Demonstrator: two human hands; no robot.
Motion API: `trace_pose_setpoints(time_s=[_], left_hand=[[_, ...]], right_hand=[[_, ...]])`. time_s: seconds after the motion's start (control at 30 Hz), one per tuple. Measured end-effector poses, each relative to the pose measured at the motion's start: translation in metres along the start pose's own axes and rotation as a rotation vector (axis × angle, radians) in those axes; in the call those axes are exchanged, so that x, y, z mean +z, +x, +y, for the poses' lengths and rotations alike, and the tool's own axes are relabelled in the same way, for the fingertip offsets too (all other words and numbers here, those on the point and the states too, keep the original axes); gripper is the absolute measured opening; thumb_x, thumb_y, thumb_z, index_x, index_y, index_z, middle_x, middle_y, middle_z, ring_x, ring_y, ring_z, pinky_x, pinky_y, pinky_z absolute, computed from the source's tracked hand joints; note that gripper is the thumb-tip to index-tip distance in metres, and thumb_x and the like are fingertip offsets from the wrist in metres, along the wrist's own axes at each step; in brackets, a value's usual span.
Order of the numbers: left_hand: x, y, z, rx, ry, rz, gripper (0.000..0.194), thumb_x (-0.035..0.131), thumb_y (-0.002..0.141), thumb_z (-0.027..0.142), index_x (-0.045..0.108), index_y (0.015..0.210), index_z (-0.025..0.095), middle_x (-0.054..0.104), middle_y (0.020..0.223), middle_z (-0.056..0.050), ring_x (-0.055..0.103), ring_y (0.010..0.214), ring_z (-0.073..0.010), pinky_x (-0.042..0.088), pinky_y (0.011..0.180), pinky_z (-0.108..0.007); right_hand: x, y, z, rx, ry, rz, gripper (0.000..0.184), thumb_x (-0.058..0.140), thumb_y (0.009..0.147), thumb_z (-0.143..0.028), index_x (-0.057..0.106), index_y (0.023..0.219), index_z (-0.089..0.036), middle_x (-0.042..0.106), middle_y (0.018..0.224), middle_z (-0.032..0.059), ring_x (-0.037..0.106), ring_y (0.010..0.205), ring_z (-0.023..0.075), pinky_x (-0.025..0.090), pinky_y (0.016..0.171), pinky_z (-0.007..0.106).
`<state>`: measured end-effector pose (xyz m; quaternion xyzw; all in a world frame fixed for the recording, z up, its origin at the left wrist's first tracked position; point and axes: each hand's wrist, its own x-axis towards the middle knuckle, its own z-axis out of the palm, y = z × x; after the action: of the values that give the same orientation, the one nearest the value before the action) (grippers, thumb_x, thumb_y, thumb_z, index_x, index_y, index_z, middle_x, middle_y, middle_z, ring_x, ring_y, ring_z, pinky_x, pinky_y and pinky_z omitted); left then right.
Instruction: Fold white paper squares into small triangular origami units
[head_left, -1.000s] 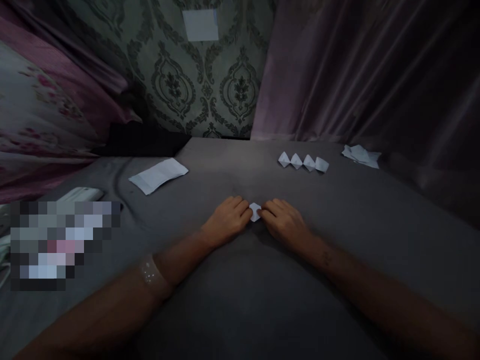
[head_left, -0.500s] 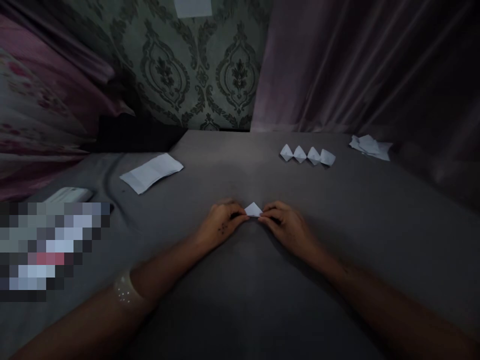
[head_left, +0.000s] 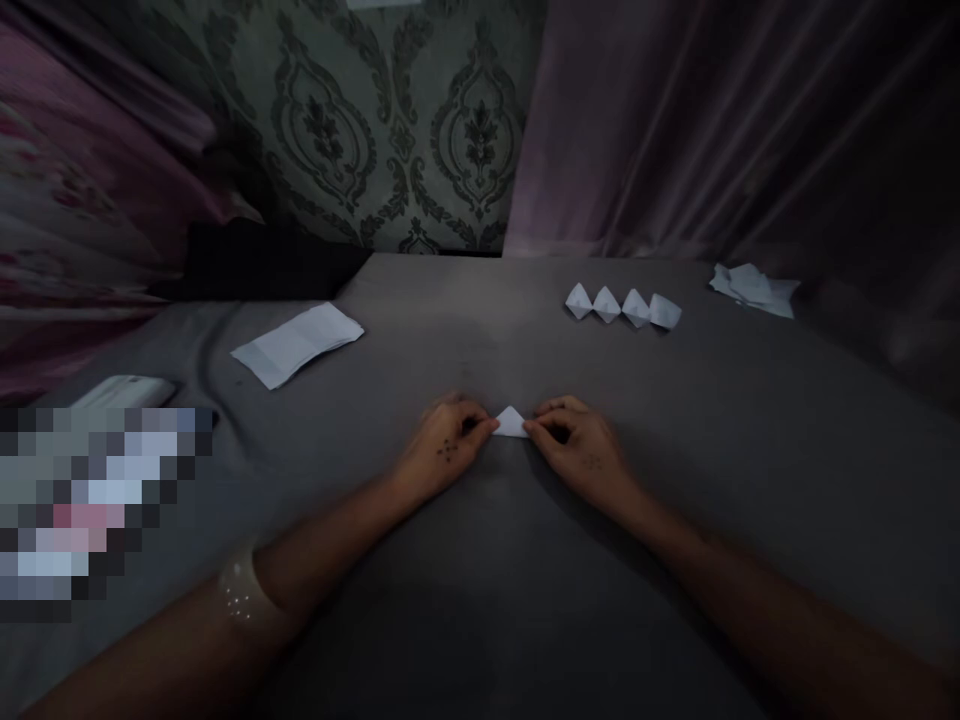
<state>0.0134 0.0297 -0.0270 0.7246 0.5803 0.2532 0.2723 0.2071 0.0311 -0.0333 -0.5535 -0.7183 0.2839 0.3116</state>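
Note:
A small white folded paper triangle [head_left: 511, 423] is held between my two hands, its peak pointing away from me. My left hand [head_left: 448, 440] pinches its left corner between thumb and fingers. At the right corner, my right hand [head_left: 583, 445] does the same. The paper is just above or on the grey cloth; I cannot tell which. Farther back to the right stands a row of several folded white paper pieces [head_left: 606, 304], set side by side with pointed tops.
A stack of white paper sheets [head_left: 300, 343] lies at the left. Loose white papers [head_left: 754, 287] sit at the far right. A white device [head_left: 124, 391] lies near the left edge beside a pixelated area. Dark cloth [head_left: 262, 265] covers the back left of the grey surface [head_left: 450, 330].
The view has tilted down slightly. Both hands keep hold of the triangle's corners; the right hand's grip has shifted a little, and the triangle's bottom edge shows more.

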Motion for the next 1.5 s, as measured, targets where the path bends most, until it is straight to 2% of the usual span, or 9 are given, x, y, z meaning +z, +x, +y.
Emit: trace_pose_setpoints(time_s=[0.17, 0.37, 0.53, 0.87, 1.23, 1.5], left_hand=[[0.001, 0.004, -0.003, -0.032, -0.013, -0.035, 0.024, 0.057, 0.084, 0.038, 0.068, 0.076, 0.019, 0.063, 0.082, -0.005, 0.056, 0.075, -0.0182, 0.041, 0.069, -0.03], [-0.001, 0.008, -0.003, 0.093, 0.036, -0.114, 0.03, 0.045, 0.091, 0.035, 0.067, 0.079, 0.018, 0.059, 0.081, -0.005, 0.054, 0.083, -0.0194, 0.041, 0.072, -0.03], [-0.004, 0.014, 0.005, 0.089, 0.083, -0.174, 0.028, 0.045, 0.091, 0.031, 0.064, 0.076, 0.018, 0.055, 0.079, -0.005, 0.054, 0.078, -0.019, 0.041, 0.071, -0.03], [-0.006, 0.021, 0.004, 0.062, 0.118, -0.204, 0.028, 0.046, 0.089, 0.035, 0.059, 0.07, 0.019, 0.054, 0.074, -0.003, 0.052, 0.074, -0.0184, 0.036, 0.063, -0.028], [-0.004, 0.025, -0.004, 0.005, 0.067, -0.194, 0.032, 0.053, 0.084, 0.041, 0.057, 0.064, 0.017, 0.056, 0.076, -0.002, 0.049, 0.061, -0.013, 0.032, 0.055, -0.026], [-0.005, 0.026, 0.0, -0.037, 0.087, -0.214, 0.03, 0.054, 0.083, 0.04, 0.058, 0.065, 0.017, 0.057, 0.077, -0.002, 0.05, 0.064, -0.013, 0.034, 0.057, -0.026]], right_hand=[[0.0, 0.005, -0.001, 0.057, -0.01, -0.013, 0.021, 0.061, 0.081, -0.028, 0.065, 0.062, -0.021, 0.062, 0.092, 0.0051, 0.058, 0.073, 0.0147, 0.045, 0.071, 0.033], [0.002, 0.01, 0.001, 0.056, -0.009, -0.019, 0.02, 0.062, 0.078, -0.027, 0.062, 0.059, -0.021, 0.061, 0.087, 0.0051, 0.058, 0.073, 0.0158, 0.045, 0.066, 0.032], [0.002, 0.012, 0.002, 0.064, -0.013, -0.009, 0.02, 0.062, 0.076, -0.028, 0.06, 0.057, -0.021, 0.061, 0.085, 0.0041, 0.057, 0.072, 0.0156, 0.045, 0.063, 0.03], [0.002, 0.014, 0.002, 0.104, 0.013, -0.037, 0.024, 0.063, 0.074, -0.027, 0.057, 0.052, -0.021, 0.06, 0.086, 0.0052, 0.055, 0.069, 0.0153, 0.042, 0.061, 0.03], [0.001, 0.017, 0.002, 0.136, 0.015, -0.062, 0.027, 0.062, 0.075, -0.026, 0.052, 0.051, -0.021, 0.059, 0.08, 0.0043, 0.054, 0.067, 0.0153, 0.041, 0.061, 0.031], [0.0, 0.019, 0.004, 0.151, -0.032, -0.093, 0.027, 0.061, 0.076, -0.029, 0.05, 0.054, -0.019, 0.054, 0.075, 0.0013, 0.051, 0.066, 0.0136, 0.037, 0.06, 0.028]])
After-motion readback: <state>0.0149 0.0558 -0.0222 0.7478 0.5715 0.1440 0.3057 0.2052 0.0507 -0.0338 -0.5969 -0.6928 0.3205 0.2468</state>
